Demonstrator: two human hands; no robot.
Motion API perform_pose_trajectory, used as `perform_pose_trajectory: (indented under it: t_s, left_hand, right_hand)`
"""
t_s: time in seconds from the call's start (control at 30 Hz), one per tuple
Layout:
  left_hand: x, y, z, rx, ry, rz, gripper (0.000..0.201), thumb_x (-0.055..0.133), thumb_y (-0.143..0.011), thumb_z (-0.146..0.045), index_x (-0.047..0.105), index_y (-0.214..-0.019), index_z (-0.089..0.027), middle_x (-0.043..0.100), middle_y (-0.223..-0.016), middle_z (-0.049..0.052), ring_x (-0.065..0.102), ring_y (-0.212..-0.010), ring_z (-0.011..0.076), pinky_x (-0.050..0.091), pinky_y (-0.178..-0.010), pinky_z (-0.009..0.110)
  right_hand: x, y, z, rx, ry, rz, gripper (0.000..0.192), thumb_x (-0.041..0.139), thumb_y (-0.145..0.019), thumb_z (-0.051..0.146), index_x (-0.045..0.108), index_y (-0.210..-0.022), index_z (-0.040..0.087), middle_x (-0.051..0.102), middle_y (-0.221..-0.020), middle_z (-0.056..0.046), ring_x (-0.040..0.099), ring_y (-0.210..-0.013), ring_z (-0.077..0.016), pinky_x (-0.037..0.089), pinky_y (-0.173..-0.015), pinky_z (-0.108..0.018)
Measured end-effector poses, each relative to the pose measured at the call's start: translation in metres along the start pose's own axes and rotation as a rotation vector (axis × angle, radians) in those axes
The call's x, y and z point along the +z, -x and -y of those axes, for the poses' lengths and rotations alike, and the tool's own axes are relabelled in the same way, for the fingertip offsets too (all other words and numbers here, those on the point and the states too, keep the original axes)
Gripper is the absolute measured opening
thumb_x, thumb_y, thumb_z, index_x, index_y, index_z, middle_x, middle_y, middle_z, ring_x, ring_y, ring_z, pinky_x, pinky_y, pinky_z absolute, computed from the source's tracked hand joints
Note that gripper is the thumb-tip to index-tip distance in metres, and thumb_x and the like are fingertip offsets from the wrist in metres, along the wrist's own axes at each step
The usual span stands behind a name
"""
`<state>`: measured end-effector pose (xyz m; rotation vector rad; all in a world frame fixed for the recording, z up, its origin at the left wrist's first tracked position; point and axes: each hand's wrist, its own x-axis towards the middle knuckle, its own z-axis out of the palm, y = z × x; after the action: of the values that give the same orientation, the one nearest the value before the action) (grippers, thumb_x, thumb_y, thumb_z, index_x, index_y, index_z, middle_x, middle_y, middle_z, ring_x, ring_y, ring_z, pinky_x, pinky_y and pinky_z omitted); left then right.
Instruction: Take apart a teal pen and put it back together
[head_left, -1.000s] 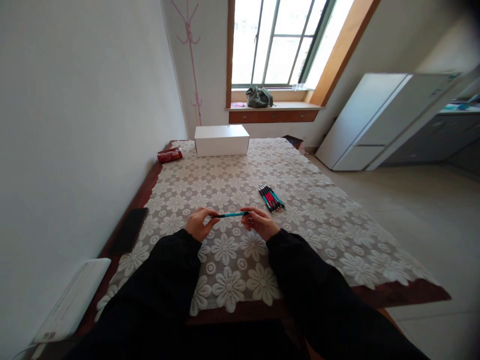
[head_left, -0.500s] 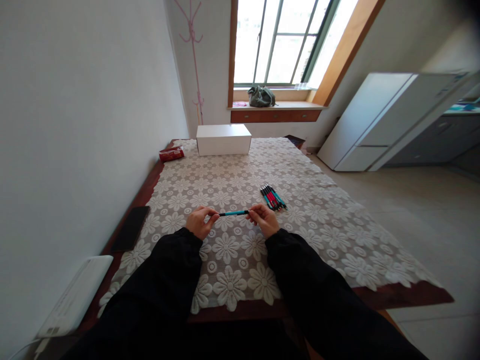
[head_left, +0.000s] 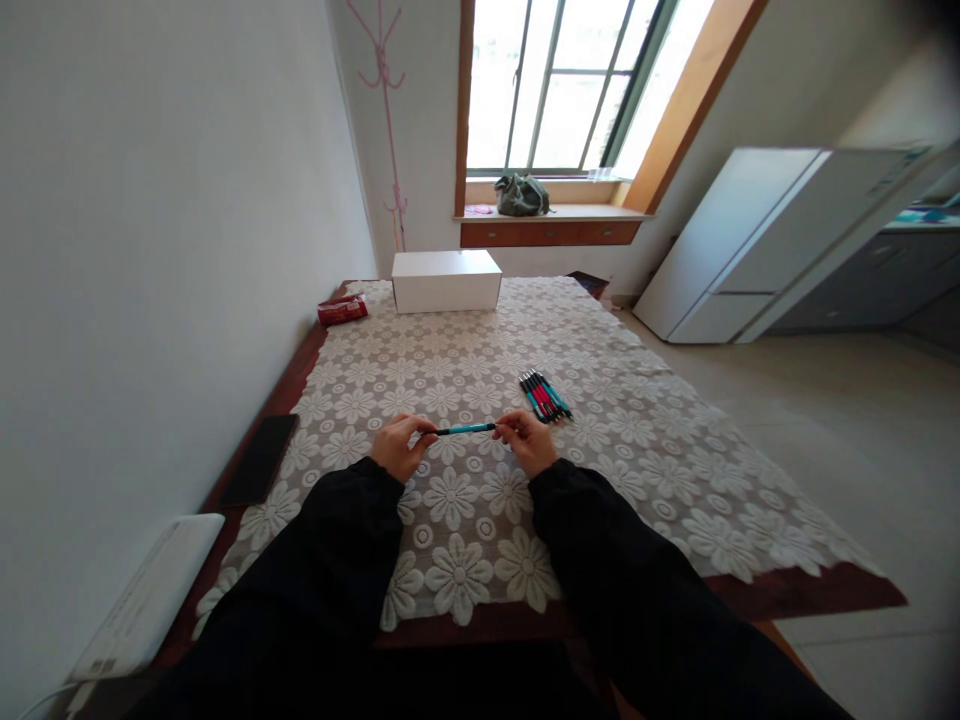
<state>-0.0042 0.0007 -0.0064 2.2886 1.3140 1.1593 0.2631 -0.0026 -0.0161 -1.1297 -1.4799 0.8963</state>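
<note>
From my end I see the left hand (head_left: 400,447) and the right hand (head_left: 529,443) sharing one turquoise-and-black pen (head_left: 466,429). The left hand pinches its left end between thumb and fingers; the right hand pinches the other end the same way. The pen spans the gap between them, nearly level, over the near middle of the desk (head_left: 817,590); I can't tell whether it touches the flowered cloth (head_left: 459,580) beneath.

Just beyond the right hand I have a row of pens (head_left: 545,397), turquoise, black and red, lying side by side with their silvery tips to the far side. Along the left edge I see a flat black object (head_left: 262,460) and, nearer, a white device (head_left: 150,598) with a cable. At the far end I make out a white box (head_left: 447,285), with a red packet (head_left: 343,309) near it on the left.
</note>
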Motion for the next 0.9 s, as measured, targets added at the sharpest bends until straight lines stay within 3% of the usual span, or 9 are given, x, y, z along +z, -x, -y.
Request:
perform_pose_trajectory:
  t_s: [0.27,0.5,0.6,0.9]
  left_hand:
    - [0.000,-0.001,-0.002,-0.049,-0.022,-0.050,0.018,0.066,-0.084,-0.038,0.071,-0.088,-0.022,0.071,-0.086,0.005,0.066,-0.083,0.0200,0.053,-0.076,0.032]
    - [-0.002,-0.002,-0.002,-0.057,-0.059,-0.002,0.034,0.050,-0.093,-0.038,0.068,-0.069,-0.022,0.068,-0.072,0.004,0.065,-0.078,0.0184,0.050,-0.072,0.030]
    - [-0.001,-0.002,0.000,-0.059,-0.043,-0.010,0.028,0.055,-0.091,-0.039,0.069,-0.075,-0.022,0.068,-0.073,0.004,0.064,-0.077,0.0186,0.050,-0.071,0.031]
    - [0.002,-0.001,0.004,-0.089,0.011,-0.073,0.018,0.067,-0.082,-0.039,0.073,-0.086,-0.022,0.071,-0.082,0.004,0.065,-0.079,0.0191,0.053,-0.072,0.031]
  right_hand:
    - [0.001,0.002,0.003,-0.051,0.097,-0.047,0.024,0.060,-0.085,0.045,0.058,-0.087,0.020,0.069,-0.071,-0.004,0.061,-0.062,-0.0169,0.045,-0.055,-0.028]
    - [0.000,0.004,0.005,-0.100,0.199,0.027,0.022,0.054,-0.090,0.042,0.058,-0.082,0.022,0.068,-0.069,-0.003,0.059,-0.060,-0.0166,0.045,-0.054,-0.028]
    - [0.000,0.003,0.002,-0.100,0.216,0.051,0.020,0.054,-0.090,0.040,0.058,-0.080,0.022,0.067,-0.067,-0.002,0.058,-0.058,-0.0158,0.044,-0.054,-0.027]
    - [-0.001,0.000,-0.007,0.008,0.002,0.108,0.021,0.062,-0.083,0.040,0.058,-0.077,0.021,0.069,-0.068,-0.003,0.056,-0.055,-0.0144,0.043,-0.052,-0.027]
